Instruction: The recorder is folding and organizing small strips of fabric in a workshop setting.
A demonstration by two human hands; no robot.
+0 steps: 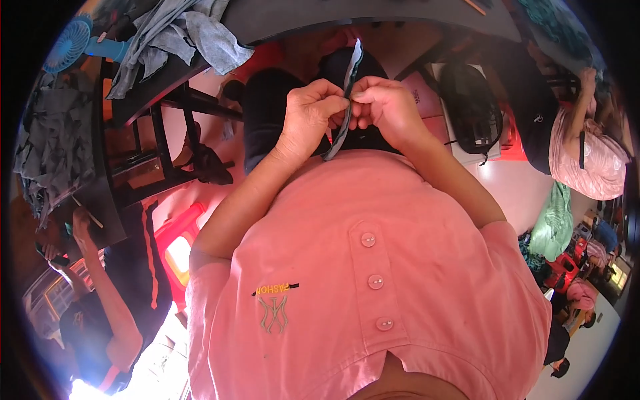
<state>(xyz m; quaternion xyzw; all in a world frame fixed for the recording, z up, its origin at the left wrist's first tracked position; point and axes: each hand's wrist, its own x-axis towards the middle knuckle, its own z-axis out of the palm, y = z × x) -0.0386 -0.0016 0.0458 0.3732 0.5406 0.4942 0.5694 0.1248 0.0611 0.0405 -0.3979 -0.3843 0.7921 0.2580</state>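
A narrow, folded strip of grey-blue cloth [341, 137] stands nearly upright between my two hands, above my lap. My left hand [310, 113] pinches its middle from the left with thumb and bent fingers. On the other side, my right hand [387, 108] is closed on the same strip, its thumb and forefinger pressed together close to the left fingertips. The strip's upper end, pale on one face, sticks up past the fingers. Its lower end hangs to the front of my pink shirt [320, 220]. Any small thing inside the fingertips is hidden.
Grey cloth pieces [193, 33] hang over the edge of a dark table [293, 17], beside a blue fan [70, 43]. More cloth [57, 133] lies at far left, near a seated person [107, 300]. Right are a black mesh bag [470, 110] and another person [587, 147].
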